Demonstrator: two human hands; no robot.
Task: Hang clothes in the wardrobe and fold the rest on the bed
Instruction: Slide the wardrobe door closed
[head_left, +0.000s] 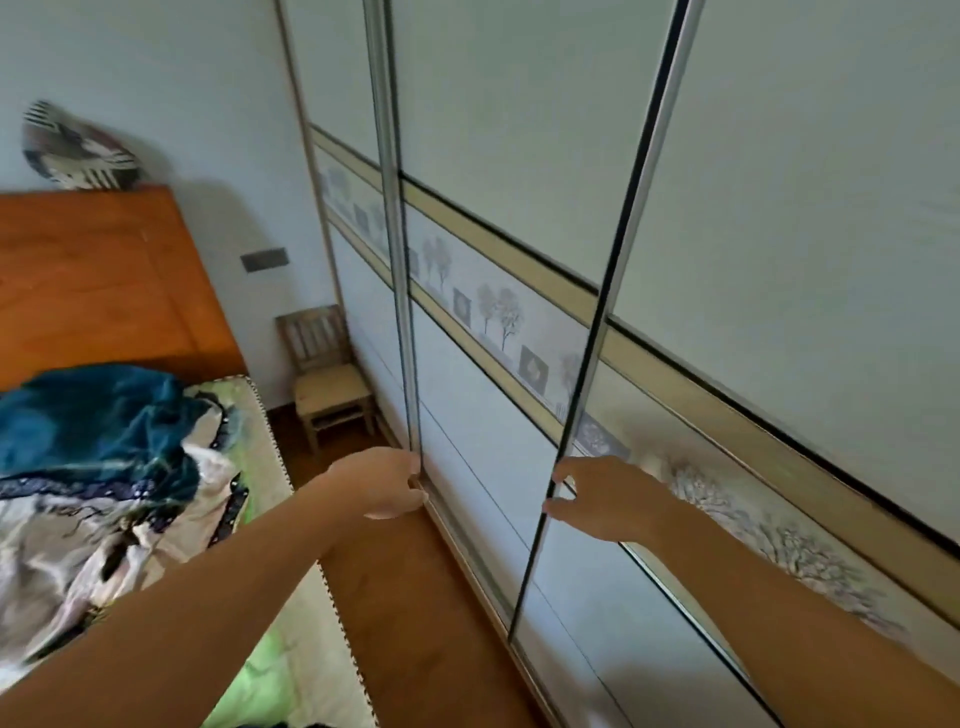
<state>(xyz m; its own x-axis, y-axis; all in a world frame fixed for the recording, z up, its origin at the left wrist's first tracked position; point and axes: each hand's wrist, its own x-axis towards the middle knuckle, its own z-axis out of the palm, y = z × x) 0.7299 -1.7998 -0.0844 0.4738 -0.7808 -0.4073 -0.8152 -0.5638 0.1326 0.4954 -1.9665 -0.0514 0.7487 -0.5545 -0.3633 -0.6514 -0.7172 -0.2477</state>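
Straight ahead: pale sliding wardrobe door with a tree-print band, closed, contents hidden. Gripping its silver upright rail with curled left hand, pinching the dark upright rail with right hand; equally near, both rails vertical. Probably needs sliding sideways. Well apart to the left, on the green-quilted bed: crumpled teal and white clothes.

Pale wall, wooden floor, small wooden chair.

Bare forearms, left hand, right hand
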